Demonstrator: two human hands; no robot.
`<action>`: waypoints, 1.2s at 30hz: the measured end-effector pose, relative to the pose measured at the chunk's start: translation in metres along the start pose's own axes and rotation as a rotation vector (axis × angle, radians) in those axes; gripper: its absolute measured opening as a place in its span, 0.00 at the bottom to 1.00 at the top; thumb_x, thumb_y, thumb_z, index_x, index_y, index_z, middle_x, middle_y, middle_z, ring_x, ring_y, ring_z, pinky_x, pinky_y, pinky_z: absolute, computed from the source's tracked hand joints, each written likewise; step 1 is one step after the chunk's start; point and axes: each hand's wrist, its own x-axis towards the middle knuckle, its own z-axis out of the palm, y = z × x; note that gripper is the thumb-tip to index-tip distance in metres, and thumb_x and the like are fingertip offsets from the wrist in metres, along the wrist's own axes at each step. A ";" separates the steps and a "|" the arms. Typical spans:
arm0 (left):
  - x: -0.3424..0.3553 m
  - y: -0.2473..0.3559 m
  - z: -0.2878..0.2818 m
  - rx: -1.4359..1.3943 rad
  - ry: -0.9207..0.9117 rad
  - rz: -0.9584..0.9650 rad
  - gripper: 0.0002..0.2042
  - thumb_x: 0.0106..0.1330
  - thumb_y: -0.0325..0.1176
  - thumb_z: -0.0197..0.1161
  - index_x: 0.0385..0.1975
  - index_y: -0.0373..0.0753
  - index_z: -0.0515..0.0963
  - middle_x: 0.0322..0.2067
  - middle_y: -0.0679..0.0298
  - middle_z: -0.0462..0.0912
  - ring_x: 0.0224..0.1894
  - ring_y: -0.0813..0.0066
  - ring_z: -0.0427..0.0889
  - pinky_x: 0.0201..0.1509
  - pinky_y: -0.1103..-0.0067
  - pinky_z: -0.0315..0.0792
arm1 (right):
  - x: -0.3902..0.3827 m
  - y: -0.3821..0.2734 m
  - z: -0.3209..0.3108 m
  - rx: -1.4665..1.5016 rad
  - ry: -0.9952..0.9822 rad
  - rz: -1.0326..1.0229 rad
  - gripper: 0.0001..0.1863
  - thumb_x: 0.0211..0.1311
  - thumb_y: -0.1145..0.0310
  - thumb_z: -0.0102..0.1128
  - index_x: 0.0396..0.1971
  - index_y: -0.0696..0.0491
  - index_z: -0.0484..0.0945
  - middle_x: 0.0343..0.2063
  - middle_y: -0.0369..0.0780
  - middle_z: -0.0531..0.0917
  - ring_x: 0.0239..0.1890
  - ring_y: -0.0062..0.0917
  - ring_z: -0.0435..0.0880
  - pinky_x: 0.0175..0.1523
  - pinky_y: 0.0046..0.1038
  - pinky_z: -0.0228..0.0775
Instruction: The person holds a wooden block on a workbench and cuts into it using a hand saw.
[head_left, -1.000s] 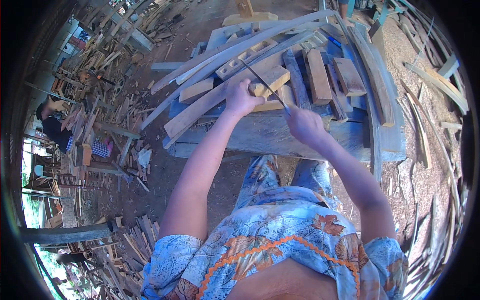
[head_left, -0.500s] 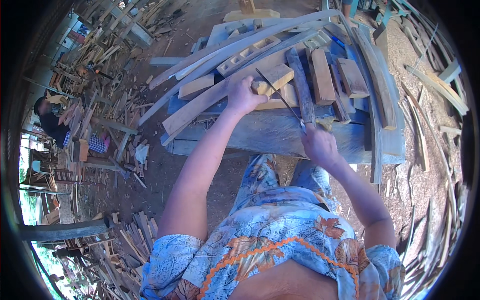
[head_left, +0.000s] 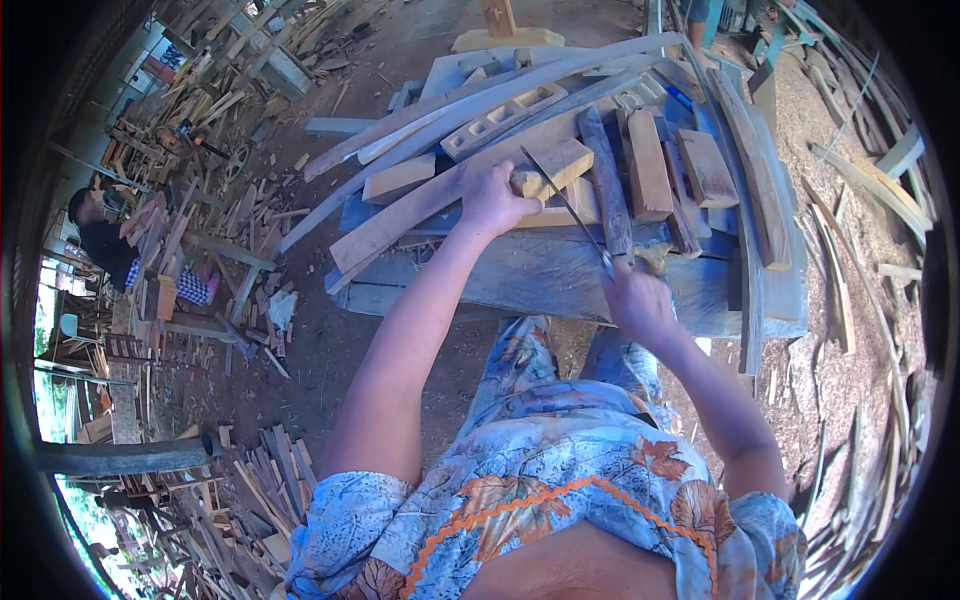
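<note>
Because the left hand [head_left: 493, 200] covers its end at 8 o'clock, the wooden block [head_left: 570, 160] is only partly visible in the head view. It lies over a long plank [head_left: 390, 232] on the workbench [head_left: 490, 275], at 12 o'clock from the worker [head_left: 555, 440]. That hand is closed about the block, some fingers hidden. The right hand [head_left: 642, 303] is wrapped round the grip of a thin blade [head_left: 562, 202], which crosses the block from 5 to 11 o'clock; from where I stand, teeth cannot be made out. In my judgement, sound practice calls for firm pinning, even strokes at one angle, and the left thumb clear of the blade's line. Compared with one second ago, the right hand sits farther back toward 5 o'clock, and less blade projects beyond the block. Left-hand hold: unchanged.
</note>
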 end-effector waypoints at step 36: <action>0.001 -0.001 -0.001 0.065 -0.025 -0.020 0.25 0.36 0.43 0.71 0.33 0.34 0.75 0.31 0.52 0.81 0.38 0.58 0.81 0.45 0.70 0.73 | 0.039 -0.010 0.008 0.031 0.045 -0.050 0.10 0.59 0.66 0.48 0.34 0.56 0.72 0.21 0.47 0.81 0.27 0.43 0.82 0.36 0.42 0.74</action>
